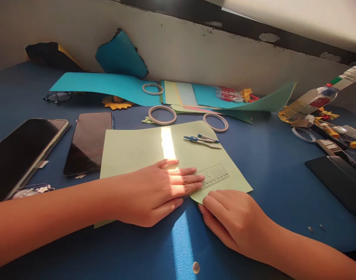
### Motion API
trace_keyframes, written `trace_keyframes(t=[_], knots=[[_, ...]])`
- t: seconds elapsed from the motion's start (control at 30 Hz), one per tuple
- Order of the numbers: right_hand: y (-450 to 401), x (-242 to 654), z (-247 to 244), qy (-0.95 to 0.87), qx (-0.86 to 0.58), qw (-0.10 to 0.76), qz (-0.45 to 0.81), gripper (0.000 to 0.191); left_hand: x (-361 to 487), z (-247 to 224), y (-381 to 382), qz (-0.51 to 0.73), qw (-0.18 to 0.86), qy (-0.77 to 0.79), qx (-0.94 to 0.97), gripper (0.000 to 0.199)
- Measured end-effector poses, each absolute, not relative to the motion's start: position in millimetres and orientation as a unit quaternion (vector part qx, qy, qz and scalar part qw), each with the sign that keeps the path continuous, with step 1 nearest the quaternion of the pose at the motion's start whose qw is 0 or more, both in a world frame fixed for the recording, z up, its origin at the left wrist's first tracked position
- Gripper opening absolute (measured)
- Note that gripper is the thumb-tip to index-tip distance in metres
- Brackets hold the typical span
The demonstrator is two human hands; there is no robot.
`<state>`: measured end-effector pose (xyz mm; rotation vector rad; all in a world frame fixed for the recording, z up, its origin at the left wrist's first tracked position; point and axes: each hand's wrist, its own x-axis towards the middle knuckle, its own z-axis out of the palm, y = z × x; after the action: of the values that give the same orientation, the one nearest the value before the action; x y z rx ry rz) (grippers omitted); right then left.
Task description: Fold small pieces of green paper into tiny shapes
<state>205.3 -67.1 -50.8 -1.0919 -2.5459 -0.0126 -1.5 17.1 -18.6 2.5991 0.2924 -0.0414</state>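
A pale green sheet of paper (pixel 131 151) lies on the blue table in front of me. Flat across its lower part rests my left hand (pixel 163 190), fingers stretched out and pressing on the left end of a clear ruler (pixel 217 175). The ruler's right part shows beyond the fingertips; the rest is hidden under the hand. My right hand (pixel 233 217) is closed at the sheet's near edge, pinching the paper between thumb and fingers, and the edge lifts slightly there. A drawing compass (pixel 202 140) with blue parts lies on the sheet's upper right.
Two phones (pixel 88 142) lie at the left. Behind the sheet are tape rolls (pixel 162 115) and blue card (pixel 102 86) along the wall. A leaning bottle (pixel 314 99) and small clutter stand at the right, with a dark flat object (pixel 338 182) nearer me.
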Motion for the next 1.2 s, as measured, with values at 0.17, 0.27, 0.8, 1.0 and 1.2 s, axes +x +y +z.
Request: trace_keyframes(t=[0.17, 0.27, 0.8, 1.0, 1.2], knots=[[-67.6, 205.3, -51.2, -0.903, -0.39, 0.182, -0.001, 0.03, -2.1, -18.3, 21.0, -0.022, 0.249, 0.1, 0.963, 0.049], [-67.6, 205.0, -51.3, -0.901, -0.392, 0.183, -0.003, 0.03, -2.4, -17.6, 22.9, -0.028, 0.24, 0.103, 0.965, 0.048], [-66.5, 204.7, -51.0, -0.902, -0.393, 0.181, -0.001, 0.031, -2.5, -19.3, 20.3, 0.0, 0.265, 0.108, 0.958, 0.05], [-66.2, 204.2, -50.6, -0.898, -0.401, 0.179, 0.0, 0.029, -2.3, -20.9, 19.5, -0.001, 0.259, 0.108, 0.96, 0.05], [-66.0, 204.0, -50.9, -0.896, -0.403, 0.189, 0.008, 0.031, -1.6, -21.1, 19.2, 0.014, 0.264, 0.111, 0.958, 0.049]])
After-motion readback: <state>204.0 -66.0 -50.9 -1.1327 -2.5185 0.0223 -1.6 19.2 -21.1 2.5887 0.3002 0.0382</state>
